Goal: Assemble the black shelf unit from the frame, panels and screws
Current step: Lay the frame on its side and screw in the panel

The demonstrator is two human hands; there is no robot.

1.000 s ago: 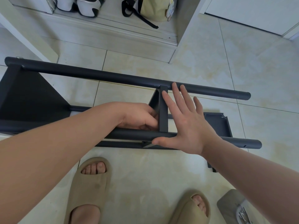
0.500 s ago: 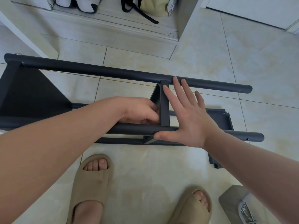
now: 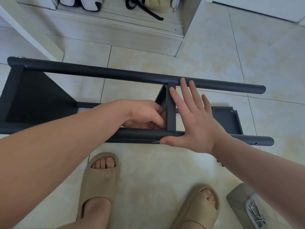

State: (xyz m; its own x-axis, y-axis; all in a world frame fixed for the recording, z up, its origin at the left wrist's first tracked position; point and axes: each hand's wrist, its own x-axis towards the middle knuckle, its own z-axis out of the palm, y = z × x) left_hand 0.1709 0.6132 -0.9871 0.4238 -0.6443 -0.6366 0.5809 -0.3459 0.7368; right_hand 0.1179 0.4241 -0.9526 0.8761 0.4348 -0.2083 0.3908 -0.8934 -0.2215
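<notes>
The black shelf frame [image 3: 115, 75] lies on its side on the tiled floor, its round posts running left to right. One panel [image 3: 33, 96] is fixed at its left end. A second panel [image 3: 171, 111] stands on edge between the posts in the middle. My left hand [image 3: 145, 114] reaches between the posts, fingers curled against the panel's left face; what they hold is hidden. My right hand [image 3: 193, 119] presses flat with spread fingers on the panel's right side, thumb on the near post [image 3: 247, 138]. A loose panel [image 3: 229, 119] lies under the right end.
A grey tray with screws [image 3: 252, 210] sits on the floor at the lower right. My two feet in beige slippers [image 3: 100, 180] stand just in front of the frame. A white cabinet with shoes and a bag [image 3: 153, 5] stands behind.
Both hands keep their places on the middle panel. The view has shifted slightly, so the frame sits a little higher in the picture.
</notes>
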